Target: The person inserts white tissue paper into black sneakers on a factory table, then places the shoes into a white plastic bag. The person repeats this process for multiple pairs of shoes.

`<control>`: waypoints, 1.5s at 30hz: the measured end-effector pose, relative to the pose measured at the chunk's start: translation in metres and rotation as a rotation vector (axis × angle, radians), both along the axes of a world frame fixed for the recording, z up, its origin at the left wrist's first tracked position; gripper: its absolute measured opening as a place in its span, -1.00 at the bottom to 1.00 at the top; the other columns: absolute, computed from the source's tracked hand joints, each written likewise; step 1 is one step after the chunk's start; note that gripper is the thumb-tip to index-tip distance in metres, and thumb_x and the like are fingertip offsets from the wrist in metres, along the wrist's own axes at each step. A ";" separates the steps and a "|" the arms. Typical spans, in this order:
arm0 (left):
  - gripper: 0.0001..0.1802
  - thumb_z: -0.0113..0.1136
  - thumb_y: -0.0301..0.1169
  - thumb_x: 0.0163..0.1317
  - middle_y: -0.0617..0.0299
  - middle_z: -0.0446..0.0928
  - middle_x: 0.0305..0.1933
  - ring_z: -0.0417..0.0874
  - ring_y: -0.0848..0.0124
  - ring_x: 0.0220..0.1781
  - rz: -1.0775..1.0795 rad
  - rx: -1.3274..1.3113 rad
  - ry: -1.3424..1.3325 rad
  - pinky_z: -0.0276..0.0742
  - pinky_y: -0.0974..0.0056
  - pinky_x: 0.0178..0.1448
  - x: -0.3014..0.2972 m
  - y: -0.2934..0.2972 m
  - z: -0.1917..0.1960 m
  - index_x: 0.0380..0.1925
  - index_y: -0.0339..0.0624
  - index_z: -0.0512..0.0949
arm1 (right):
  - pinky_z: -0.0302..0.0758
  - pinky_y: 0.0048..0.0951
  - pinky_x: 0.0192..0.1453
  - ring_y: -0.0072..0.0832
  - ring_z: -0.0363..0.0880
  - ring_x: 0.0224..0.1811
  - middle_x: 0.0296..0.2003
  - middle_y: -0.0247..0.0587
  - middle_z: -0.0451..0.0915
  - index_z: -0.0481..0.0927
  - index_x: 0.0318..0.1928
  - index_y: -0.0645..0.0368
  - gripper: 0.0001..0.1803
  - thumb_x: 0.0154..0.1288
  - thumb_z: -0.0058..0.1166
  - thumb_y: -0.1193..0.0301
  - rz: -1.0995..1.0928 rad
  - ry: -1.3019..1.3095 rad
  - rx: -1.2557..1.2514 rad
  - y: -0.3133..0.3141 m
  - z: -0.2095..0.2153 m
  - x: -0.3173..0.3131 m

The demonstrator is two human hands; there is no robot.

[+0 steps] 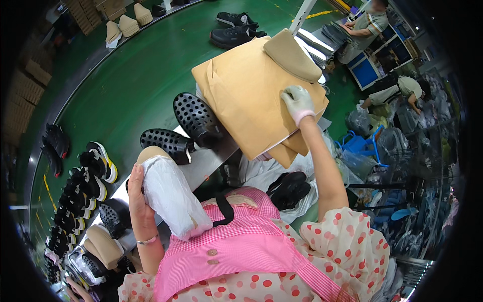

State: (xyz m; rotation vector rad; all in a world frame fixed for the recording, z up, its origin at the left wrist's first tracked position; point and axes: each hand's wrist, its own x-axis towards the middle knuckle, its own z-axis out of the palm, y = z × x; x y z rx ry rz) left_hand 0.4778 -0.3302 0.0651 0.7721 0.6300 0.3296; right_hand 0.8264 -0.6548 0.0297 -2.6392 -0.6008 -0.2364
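Observation:
My left hand, bare with a bracelet at the wrist, holds a beige shoe form partly wrapped in white tissue paper against the front of my pink apron. Its rounded beige end sticks out at the top; most of my fingers are hidden behind it. My right hand, in a white glove, rests with curled fingers on the top sheet of a stack of brown paper. The fingertips press together at the sheet. A bare beige shoe form lies on the stack's far corner. Two black perforated shoe forms stand left of the stack.
A green conveyor belt curves past, carrying black shoes at the back and a row of sneakers on the left. More beige forms lie at lower left. Two people work at right near bagged items and a blue stool.

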 end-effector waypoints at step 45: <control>-0.53 -0.05 0.00 0.45 0.26 0.63 -0.09 0.66 0.47 -0.11 1.701 -0.026 -0.148 0.61 0.28 0.01 -0.405 -0.265 -0.007 -0.01 -0.16 0.57 | 0.45 -0.26 0.26 -0.19 0.53 0.14 0.13 0.12 0.52 0.42 0.23 0.37 -0.55 0.44 -0.07 0.36 1.464 -0.435 0.379 0.365 0.152 -0.325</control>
